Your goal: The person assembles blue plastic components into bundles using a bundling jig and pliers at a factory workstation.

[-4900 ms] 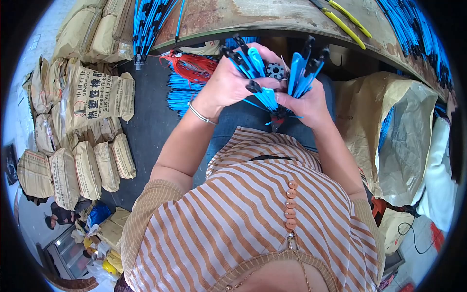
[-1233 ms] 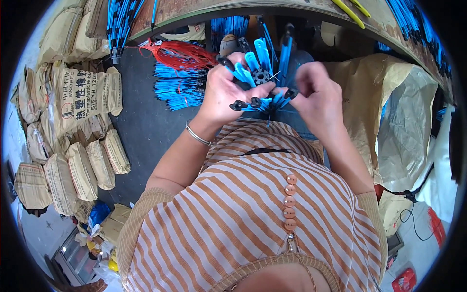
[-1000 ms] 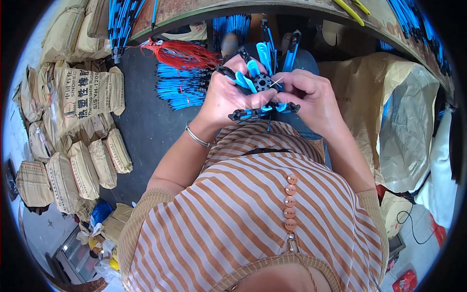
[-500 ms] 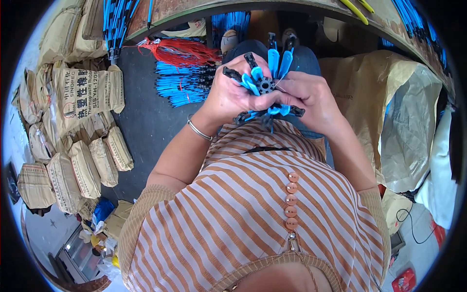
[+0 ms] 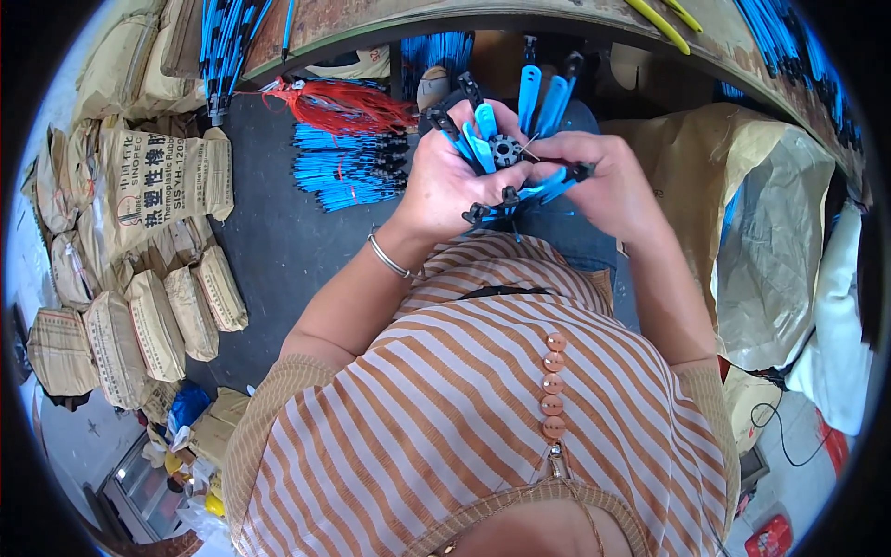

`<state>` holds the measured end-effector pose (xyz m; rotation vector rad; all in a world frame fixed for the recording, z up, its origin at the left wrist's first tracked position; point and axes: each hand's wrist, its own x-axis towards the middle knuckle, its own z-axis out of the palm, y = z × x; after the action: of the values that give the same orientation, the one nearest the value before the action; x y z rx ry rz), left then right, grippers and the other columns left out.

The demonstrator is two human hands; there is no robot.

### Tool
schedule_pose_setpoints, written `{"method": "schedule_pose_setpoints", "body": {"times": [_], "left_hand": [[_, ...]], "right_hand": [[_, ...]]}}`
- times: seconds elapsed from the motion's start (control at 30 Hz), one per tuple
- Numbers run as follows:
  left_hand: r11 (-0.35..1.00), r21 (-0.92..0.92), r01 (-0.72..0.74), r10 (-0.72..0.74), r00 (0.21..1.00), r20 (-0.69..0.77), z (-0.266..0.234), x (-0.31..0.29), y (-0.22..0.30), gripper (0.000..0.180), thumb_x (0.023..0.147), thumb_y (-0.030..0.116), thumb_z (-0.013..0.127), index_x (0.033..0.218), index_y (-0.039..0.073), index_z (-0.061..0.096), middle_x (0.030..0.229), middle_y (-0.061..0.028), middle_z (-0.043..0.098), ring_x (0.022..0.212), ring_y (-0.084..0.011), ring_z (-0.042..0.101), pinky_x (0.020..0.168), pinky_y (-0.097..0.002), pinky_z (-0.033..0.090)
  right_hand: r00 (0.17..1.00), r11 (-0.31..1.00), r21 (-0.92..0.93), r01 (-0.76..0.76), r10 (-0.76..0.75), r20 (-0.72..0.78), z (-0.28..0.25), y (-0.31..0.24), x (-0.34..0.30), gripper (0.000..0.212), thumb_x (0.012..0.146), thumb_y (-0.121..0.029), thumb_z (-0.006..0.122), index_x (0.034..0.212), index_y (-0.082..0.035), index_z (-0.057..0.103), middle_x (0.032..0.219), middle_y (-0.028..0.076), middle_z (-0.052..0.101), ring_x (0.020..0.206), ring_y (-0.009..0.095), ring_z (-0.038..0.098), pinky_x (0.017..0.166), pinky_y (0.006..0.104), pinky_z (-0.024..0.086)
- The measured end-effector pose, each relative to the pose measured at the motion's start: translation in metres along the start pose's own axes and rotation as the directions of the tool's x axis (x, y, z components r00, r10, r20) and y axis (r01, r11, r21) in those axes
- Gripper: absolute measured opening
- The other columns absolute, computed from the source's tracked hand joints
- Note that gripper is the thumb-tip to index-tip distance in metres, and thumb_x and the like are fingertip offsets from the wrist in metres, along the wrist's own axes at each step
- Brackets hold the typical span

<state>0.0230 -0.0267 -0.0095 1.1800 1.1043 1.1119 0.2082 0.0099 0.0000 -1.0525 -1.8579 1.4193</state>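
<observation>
A black notched round hub (image 5: 506, 150) with blue ribs (image 5: 528, 97) fanning out around it, much like an umbrella frame, is held up in front of my lap. My left hand (image 5: 434, 193) is closed round it from the left, thumb below the hub. On the other side my right hand (image 5: 613, 186) has its fingers pinched together by a thin wire (image 5: 531, 145) at the hub's edge. The ribs end in black joints, several of them pointing up and others low between my hands. Parts of the frame under my fingers are hidden.
Beyond my hands curves a wooden bench edge (image 5: 371, 42) with yellow-handled pliers (image 5: 661, 23) on it. Bundled blue ribs (image 5: 343, 169) and red strands (image 5: 348, 107) lie ahead to the left. Brown paper sacks (image 5: 116, 339) are stacked at left; a large open sack (image 5: 770, 241) stands at right.
My right hand's fingers have shifted slightly right, away from the hub. The blue ribs stand further apart, and more of their length shows around the hub.
</observation>
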Motion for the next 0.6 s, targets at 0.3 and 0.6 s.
{"method": "schedule_pose_setpoints", "body": {"times": [0.3,0.6], "left_hand": [[0.996,-0.068,-0.058,0.073,0.968,0.24,-0.005,0.01,0.012,0.022,0.068,-0.002,0.065,0.087,0.004,0.055,0.079,-0.0026,0.058,0.077,-0.0108,0.055,0.073,-0.0253,0.045],[0.999,-0.044,0.003,0.005,0.983,0.182,-0.012,0.007,0.007,0.018,0.068,0.005,0.069,0.082,0.003,0.057,0.079,-0.0033,0.06,0.076,-0.0117,0.056,0.071,-0.0258,0.046]], "right_hand": [[0.87,0.593,-0.805,0.033,-0.414,-0.269,-0.114,-0.045,0.079,0.042,0.077,-0.032,0.062,0.106,-0.002,0.056,0.1,0.021,0.056,0.101,0.037,0.048,0.086,0.0417,0.04],[0.928,0.265,-0.963,0.056,-0.369,-0.047,-0.098,-0.026,0.107,0.048,0.08,-0.032,0.059,0.118,-0.005,0.046,0.094,0.02,0.057,0.09,0.035,0.054,0.078,0.0418,0.044]]}}
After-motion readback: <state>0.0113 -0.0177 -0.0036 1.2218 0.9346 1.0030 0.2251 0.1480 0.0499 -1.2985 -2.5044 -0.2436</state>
